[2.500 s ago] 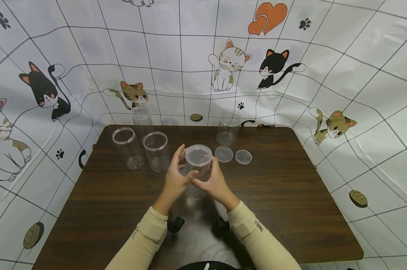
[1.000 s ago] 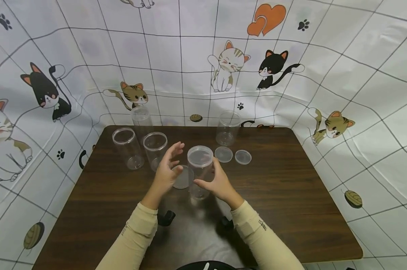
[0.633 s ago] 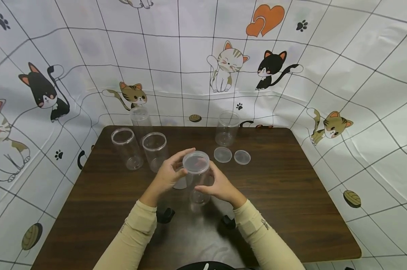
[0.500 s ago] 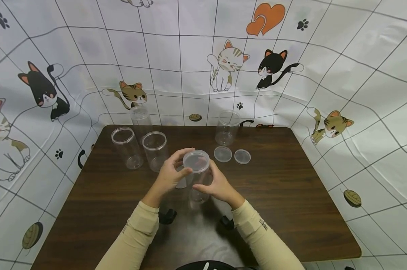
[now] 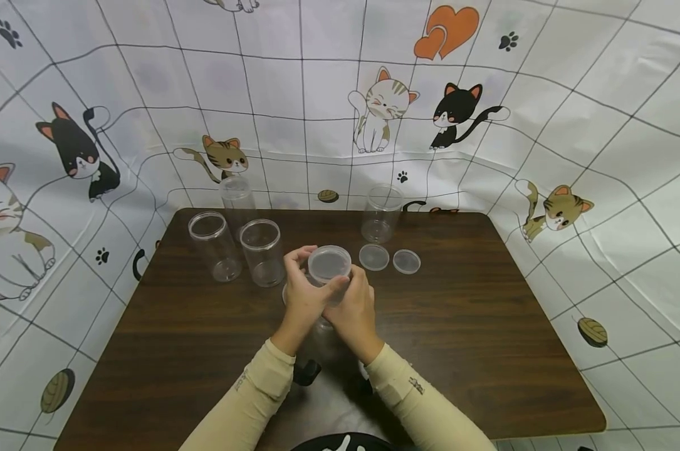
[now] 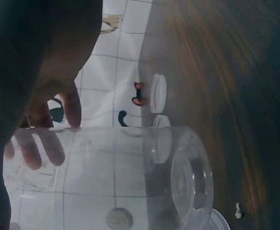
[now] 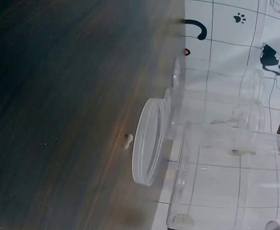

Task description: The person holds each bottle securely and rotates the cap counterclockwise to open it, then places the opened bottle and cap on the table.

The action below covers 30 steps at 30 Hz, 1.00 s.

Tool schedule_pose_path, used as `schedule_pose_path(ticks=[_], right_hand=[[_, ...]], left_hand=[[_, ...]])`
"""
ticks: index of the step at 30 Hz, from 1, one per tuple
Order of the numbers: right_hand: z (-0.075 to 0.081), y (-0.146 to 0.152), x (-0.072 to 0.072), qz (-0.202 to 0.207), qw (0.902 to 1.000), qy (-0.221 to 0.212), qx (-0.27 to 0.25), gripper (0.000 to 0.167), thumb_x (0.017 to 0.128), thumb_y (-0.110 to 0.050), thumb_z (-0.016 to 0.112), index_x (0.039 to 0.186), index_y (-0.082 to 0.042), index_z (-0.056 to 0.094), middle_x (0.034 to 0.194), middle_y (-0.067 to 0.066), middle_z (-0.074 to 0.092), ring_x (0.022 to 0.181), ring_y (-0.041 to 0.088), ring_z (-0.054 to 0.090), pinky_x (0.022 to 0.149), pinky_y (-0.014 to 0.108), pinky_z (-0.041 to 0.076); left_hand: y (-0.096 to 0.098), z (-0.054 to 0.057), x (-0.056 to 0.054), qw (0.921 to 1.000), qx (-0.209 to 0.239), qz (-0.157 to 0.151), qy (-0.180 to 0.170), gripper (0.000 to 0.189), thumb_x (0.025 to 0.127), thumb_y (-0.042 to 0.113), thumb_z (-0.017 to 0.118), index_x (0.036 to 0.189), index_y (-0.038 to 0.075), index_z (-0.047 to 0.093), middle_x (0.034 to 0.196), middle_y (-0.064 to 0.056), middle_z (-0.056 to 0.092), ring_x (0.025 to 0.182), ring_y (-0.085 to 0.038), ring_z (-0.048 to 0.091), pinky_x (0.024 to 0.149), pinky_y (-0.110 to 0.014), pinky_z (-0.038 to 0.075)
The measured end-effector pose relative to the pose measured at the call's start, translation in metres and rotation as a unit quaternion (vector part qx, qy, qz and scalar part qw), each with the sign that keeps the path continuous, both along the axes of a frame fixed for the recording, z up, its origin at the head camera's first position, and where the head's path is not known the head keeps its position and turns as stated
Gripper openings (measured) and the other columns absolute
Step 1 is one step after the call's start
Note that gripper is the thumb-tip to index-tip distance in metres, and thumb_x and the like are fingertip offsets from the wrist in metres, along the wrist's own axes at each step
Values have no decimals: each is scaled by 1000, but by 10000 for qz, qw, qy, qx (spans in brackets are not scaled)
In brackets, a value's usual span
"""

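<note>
A clear, tall plastic jar (image 6: pixel 130 163) stands between both hands, with a translucent round lid (image 5: pixel 329 264) on its top. My left hand (image 5: pixel 306 300) grips the top from the left, its thumb across the front near the rim. From the right, my right hand (image 5: pixel 355 311) holds the jar just below the lid. The thumbs meet at the front and hide much of the jar's body. A loose lid (image 7: pixel 148 142) lies on the table by the jar's base; in the head view it is mostly hidden behind the left hand.
On the brown table (image 5: pixel 458 351), open clear jars stand at back left: a front-left jar (image 5: pixel 214 247), a jar beside it (image 5: pixel 262 254) and one behind (image 5: pixel 237 203). Another jar (image 5: pixel 381 216) stands back right, with two lids (image 5: pixel 374 257) before it. A cat-print sheet (image 5: pixel 317 94) surrounds the table.
The left hand let go of the jar, then came back to its top. Since half a second ago, the right hand has moved up the jar, and both thumbs have come together in front.
</note>
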State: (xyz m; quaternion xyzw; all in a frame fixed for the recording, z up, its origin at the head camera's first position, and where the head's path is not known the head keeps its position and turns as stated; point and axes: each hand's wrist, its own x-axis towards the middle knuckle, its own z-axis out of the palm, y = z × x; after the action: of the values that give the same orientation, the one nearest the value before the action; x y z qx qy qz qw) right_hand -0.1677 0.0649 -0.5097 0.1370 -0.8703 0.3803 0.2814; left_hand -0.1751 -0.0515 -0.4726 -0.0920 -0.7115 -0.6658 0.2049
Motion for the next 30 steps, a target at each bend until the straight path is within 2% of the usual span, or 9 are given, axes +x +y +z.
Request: schedule_pose_path(ticks=[4, 7, 11, 14, 17, 21, 26, 28, 30], right_hand=[[2, 1, -1, 161, 9998, 21, 93, 88, 66, -21, 95, 132, 2, 40, 115, 16, 53, 102, 29, 54, 87, 51, 44], [5, 7, -5, 760, 9964, -345, -124, 89, 70, -19, 93, 137, 4, 39, 124, 19, 53, 111, 32, 54, 95, 52, 45], [9, 19, -10, 1765, 9734, -1238, -772, 90, 77, -17, 91, 146, 2, 35, 139, 18, 48, 128, 32, 49, 107, 54, 40], [10, 27, -12, 2089, 9592, -1628, -992, 92, 78, -16, 90, 149, -1, 33, 143, 17, 46, 133, 31, 46, 111, 54, 36], [12, 32, -14, 2104, 9616, -1530, -873, 92, 77, -17, 91, 149, -2, 35, 143, 16, 46, 134, 31, 45, 112, 53, 35], [11, 35, -16, 1942, 9733, -1134, -467, 90, 75, -19, 92, 146, -2, 39, 138, 15, 51, 128, 31, 49, 107, 54, 40], [5, 37, -17, 1689, 9804, -1011, 23, 89, 75, -24, 93, 144, -4, 41, 134, 11, 54, 122, 30, 52, 101, 59, 39], [4, 37, -18, 1630, 9811, -1035, 139, 88, 75, -26, 93, 144, -5, 42, 133, 10, 54, 122, 29, 52, 101, 60, 38], [3, 37, -18, 1585, 9817, -1045, 169, 88, 75, -27, 93, 143, -5, 42, 133, 10, 54, 122, 29, 51, 101, 60, 37]], left_hand=[[-2, -2, -1, 9997, 119, -36, 209, 110, 63, 75, 79, 128, 0, 31, 142, -14, 43, 129, -29, 43, 109, -55, 30], [-10, -3, -3, 9993, -36, -232, 278, 118, 62, 79, 75, 135, -2, 30, 142, -18, 43, 132, -33, 40, 106, -61, 31], [-27, -2, -8, 9948, -521, -846, 245, 123, 62, 84, 68, 142, 0, 29, 144, -19, 43, 134, -35, 39, 102, -61, 38], [-41, 1, -12, 9877, -947, -1222, 221, 123, 61, 85, 65, 146, 3, 32, 146, -18, 42, 134, -34, 39, 101, -60, 40], [-51, 7, -15, 9810, -1351, -1377, 221, 123, 60, 85, 64, 148, 4, 37, 147, -16, 42, 133, -33, 39, 102, -60, 40], [-56, 14, -18, 9684, -1993, -1492, 176, 120, 59, 82, 66, 150, 8, 40, 147, -13, 46, 134, -31, 40, 105, -55, 39], [-55, 21, -20, 9518, -2675, -1493, 174, 95, 68, 53, 88, 145, 10, 50, 142, -7, 51, 128, -27, 45, 102, -50, 42], [-55, 22, -20, 9501, -2759, -1442, 198, 81, 72, 37, 93, 139, 10, 56, 140, -7, 53, 126, -27, 47, 100, -50, 44], [-54, 23, -20, 9503, -2782, -1386, 198, 70, 74, 31, 93, 134, 11, 60, 138, -5, 54, 126, -26, 48, 99, -49, 45]])
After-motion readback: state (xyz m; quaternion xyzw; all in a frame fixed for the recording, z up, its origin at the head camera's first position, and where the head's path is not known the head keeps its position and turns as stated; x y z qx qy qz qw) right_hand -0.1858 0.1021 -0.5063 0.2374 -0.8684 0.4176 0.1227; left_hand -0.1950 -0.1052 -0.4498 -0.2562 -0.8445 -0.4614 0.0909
